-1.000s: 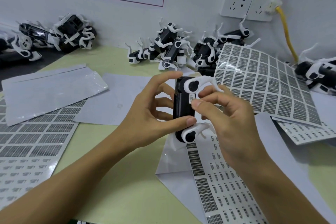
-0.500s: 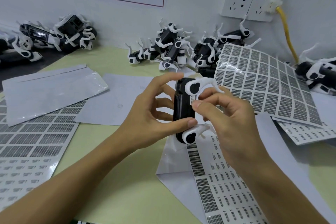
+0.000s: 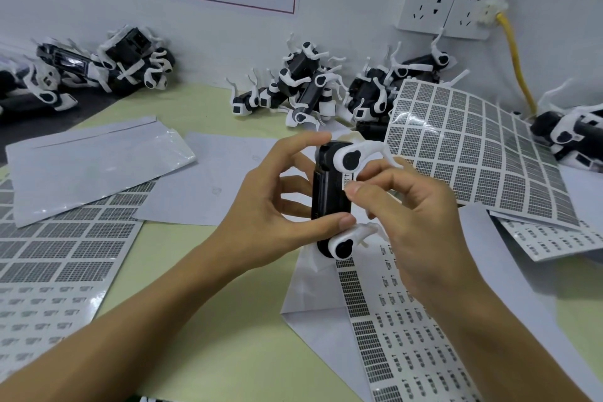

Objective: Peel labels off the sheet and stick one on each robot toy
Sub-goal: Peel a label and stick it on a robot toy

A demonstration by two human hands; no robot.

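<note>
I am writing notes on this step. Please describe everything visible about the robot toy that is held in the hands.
The robot toy has a glossy black oblong body of plastic look, held on end above the label sheet. Two white curved legs with black round joints stick out rightward, one on top, one at the bottom. The left hand grips the body between forefinger and thumb. The right hand presses a small white label onto its side.

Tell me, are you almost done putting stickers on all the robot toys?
Not yet. Right now the left hand holds one black-and-white robot toy upright, and the right hand presses a small white label onto its side. The white label sheet under the hands has many empty spots, so plenty are peeled. Black-and-white toys piled by the wall wait; whether they have labels is too small to tell.
</note>
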